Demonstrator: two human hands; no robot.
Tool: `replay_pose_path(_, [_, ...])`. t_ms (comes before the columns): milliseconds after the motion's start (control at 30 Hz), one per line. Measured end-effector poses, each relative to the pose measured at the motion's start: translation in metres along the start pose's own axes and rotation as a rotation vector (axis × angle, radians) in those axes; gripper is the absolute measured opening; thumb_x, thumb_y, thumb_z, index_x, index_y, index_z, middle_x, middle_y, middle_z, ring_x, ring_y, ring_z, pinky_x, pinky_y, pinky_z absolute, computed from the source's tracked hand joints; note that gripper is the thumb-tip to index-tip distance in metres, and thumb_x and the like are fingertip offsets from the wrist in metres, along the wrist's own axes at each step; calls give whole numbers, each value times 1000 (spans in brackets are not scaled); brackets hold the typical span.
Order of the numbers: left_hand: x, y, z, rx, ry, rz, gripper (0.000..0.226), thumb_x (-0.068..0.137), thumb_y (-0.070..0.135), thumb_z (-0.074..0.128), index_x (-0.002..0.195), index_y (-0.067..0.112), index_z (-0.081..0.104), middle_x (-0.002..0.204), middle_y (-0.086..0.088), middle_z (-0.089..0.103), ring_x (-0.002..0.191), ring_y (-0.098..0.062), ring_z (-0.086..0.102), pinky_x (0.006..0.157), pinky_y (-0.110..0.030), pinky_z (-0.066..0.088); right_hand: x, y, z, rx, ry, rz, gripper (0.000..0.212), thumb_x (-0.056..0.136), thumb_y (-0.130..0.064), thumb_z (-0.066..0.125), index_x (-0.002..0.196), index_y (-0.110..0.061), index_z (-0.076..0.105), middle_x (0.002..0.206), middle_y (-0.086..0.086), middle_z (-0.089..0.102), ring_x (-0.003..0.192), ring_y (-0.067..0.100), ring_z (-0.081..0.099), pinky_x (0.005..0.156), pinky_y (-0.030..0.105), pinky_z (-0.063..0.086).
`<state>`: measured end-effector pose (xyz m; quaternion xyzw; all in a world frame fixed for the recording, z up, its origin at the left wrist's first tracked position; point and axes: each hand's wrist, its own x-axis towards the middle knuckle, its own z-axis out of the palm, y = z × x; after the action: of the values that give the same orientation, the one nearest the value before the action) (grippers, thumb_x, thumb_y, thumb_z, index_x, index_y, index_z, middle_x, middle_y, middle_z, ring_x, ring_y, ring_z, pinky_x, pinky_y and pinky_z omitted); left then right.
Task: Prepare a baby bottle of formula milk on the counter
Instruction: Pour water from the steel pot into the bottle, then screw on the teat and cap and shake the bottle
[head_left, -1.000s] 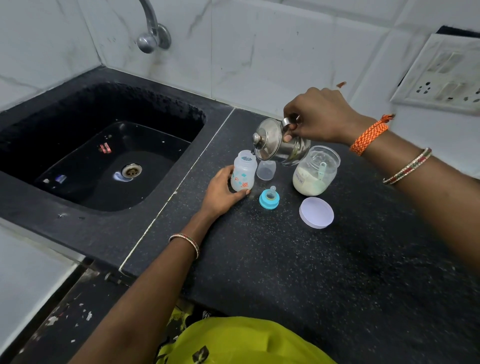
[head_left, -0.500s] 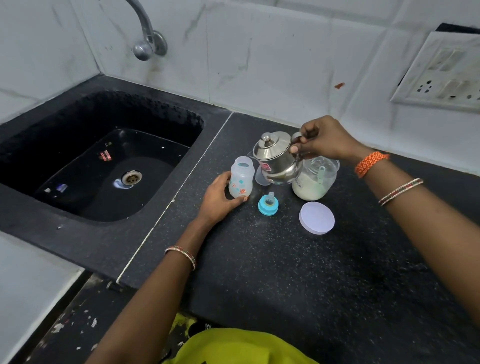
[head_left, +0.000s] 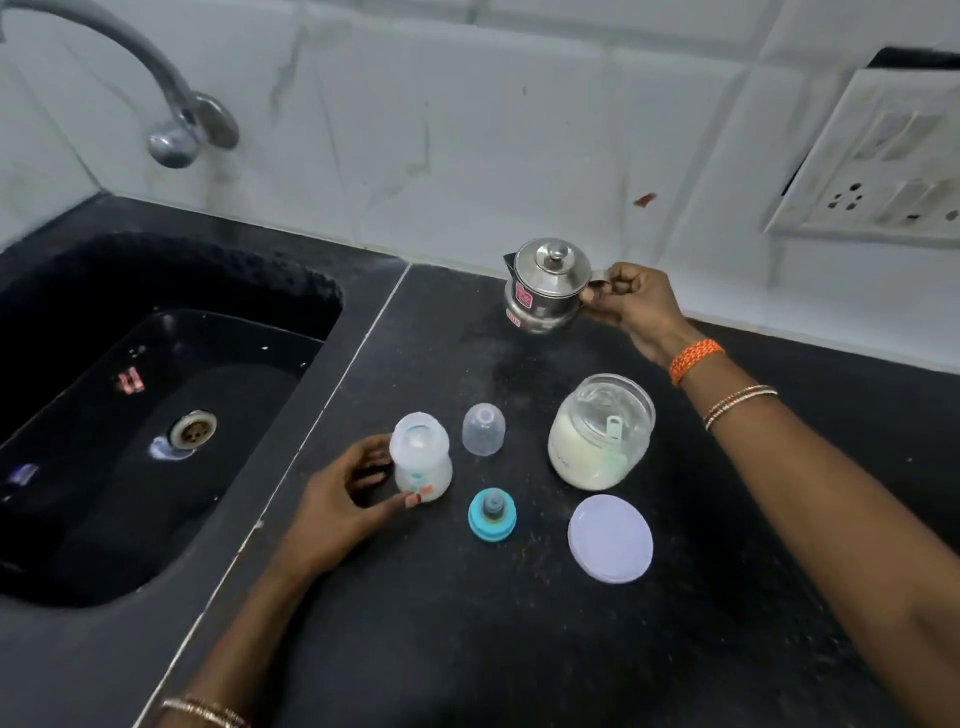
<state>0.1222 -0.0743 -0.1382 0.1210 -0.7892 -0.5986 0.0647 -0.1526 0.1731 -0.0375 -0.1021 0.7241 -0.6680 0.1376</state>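
Steel kettle (head_left: 546, 291) clenched in right grip (head_left: 631, 304) — left grip (head_left: 340, 501) cups bottle (head_left: 421, 457).

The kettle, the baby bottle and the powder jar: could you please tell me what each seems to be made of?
The kettle looks like polished stainless steel: mirror-like reflections on lid and body. The baby bottle seems translucent, frosted plastic with printed marks. The powder jar is clear and glossy, glass or hard plastic; the view cannot settle which.

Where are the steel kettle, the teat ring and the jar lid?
steel kettle (head_left: 545, 296): head view, on its body.
teat ring (head_left: 492, 515): head view, on the blue collar.
jar lid (head_left: 610, 538): head view, on its flat top.
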Motion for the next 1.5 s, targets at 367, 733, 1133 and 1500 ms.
replay_pose_path(367, [3,1,11,108,85,62,51,58,51,81,106,47,63,109,20,69,103,-2,65,88,-15,49,53,36,14,-44,-47,107,25,82,2,68,72,-14,51,82,5,64,77,15,67,73,32,60])
replay_pose_path(733, [2,-1,11,117,97,95,55,60,48,81,110,34,66,108,25,68,102,2,63,87,-12,48,-25,-61,32,-472,272,-446,23,74,0,52,93,-12,58,92,5,63,82,11,58,80,22,49])
replay_pose_path(1133, [-1,-6,11,145,104,122,48,67,34,84,111,22,67,108,10,70,100,-4,64,92,-29,51,-197,36,117,-1272,-453,-10,61,83,-38,65,136,-27,38,132,6,48,118,29,48,84,41,45])
replay_pose_path(1500, [0,-9,10,521,62,341,74,65,56,74,122,16,50,127,-2,56,131,-25,39,108,-38,33,-165,-45,142,-1023,-207,-298,41,72,-7,72,111,-15,60,114,11,58,104,26,55,81,27,40])
